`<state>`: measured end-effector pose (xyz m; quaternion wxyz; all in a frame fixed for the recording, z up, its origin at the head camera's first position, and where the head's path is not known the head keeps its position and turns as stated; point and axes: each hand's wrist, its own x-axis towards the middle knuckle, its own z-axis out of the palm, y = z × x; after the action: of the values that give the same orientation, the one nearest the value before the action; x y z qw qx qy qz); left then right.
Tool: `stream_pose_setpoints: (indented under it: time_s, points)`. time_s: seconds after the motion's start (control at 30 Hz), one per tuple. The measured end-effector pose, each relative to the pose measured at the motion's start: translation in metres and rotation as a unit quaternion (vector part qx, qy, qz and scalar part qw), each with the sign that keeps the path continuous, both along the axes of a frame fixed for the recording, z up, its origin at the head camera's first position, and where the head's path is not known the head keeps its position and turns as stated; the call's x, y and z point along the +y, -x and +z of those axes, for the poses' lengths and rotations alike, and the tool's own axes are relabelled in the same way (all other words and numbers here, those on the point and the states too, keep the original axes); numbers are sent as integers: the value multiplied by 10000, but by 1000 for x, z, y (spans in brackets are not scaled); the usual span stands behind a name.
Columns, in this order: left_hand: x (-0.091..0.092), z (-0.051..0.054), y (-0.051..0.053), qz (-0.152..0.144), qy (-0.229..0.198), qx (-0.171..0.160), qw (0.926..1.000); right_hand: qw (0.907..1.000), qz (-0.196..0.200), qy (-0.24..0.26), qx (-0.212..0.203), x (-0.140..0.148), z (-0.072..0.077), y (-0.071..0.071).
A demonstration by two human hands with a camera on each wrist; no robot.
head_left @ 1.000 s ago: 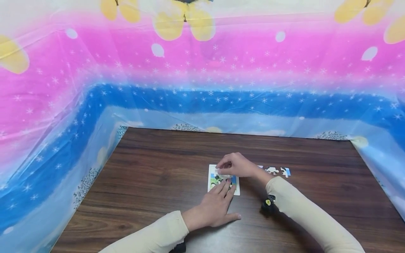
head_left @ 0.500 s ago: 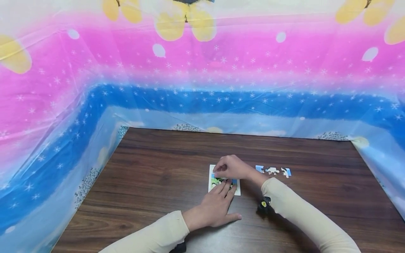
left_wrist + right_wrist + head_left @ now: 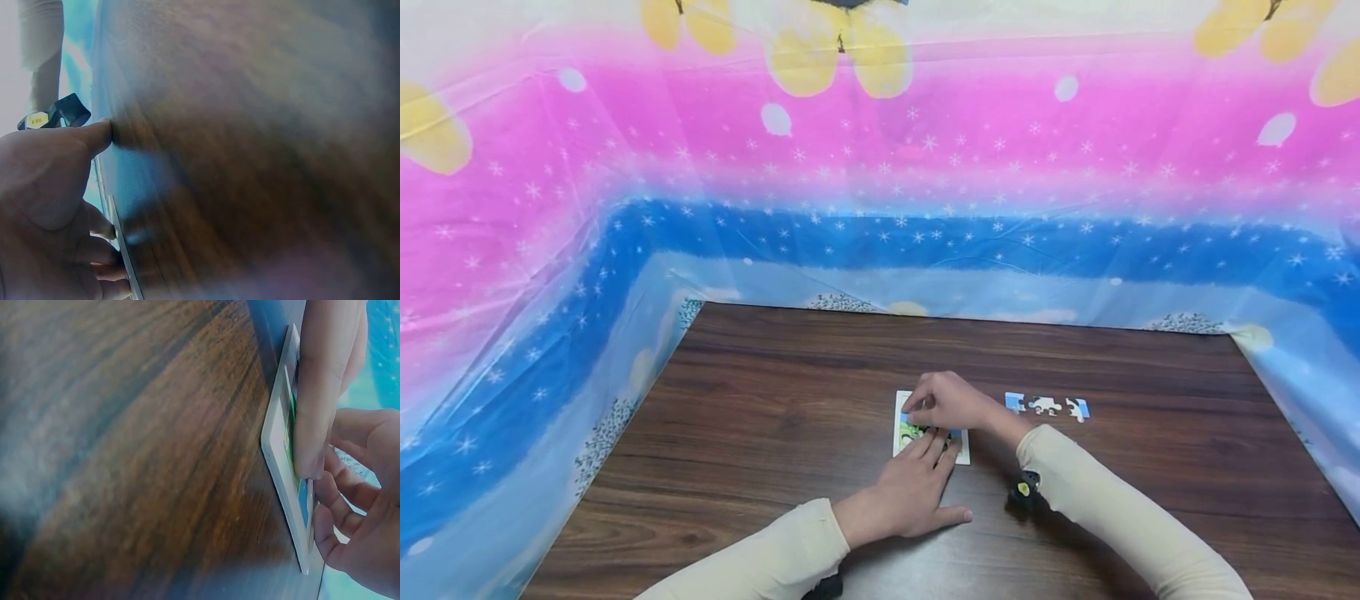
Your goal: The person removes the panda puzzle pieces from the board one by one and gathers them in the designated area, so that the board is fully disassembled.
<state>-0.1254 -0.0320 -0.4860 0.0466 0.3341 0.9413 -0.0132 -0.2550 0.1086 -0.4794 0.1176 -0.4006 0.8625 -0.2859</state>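
Note:
A small jigsaw puzzle board (image 3: 898,437) with a white border and a green and blue picture lies on the table, partly hidden by both hands. My left hand (image 3: 904,493) rests flat with its straight fingers on the board's lower part, thumb spread to the right. Over the upper left of the picture, my right hand (image 3: 953,402) bends its fingers and pinches a puzzle piece, mostly hidden by the fingertips. The right wrist view shows the board's raised white edge (image 3: 282,478), with curled right fingers (image 3: 342,515) close to a left fingertip.
Right of the board lie three loose puzzle pieces: a blue and white piece (image 3: 1014,402), a mostly white piece (image 3: 1045,406) and another blue and white piece (image 3: 1077,408). The dark wooden table (image 3: 760,400) is bordered by a patterned cloth (image 3: 880,242).
My right hand has shifted slightly left and down over the board, and its forearm has uncovered the leftmost loose piece. The left hand stays in place.

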Motion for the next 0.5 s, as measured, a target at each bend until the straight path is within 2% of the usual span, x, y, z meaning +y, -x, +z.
stream_pose_setpoints:
  time_s: [0.33, 0.5]
  points:
    - [1, 3, 0, 48, 129, -63, 9999, 9998, -148, 11, -135, 0, 0, -2]
    - [1, 3, 0, 67, 27, -153, 9999, 9997, -158, 88, -157, 0, 1, -3]
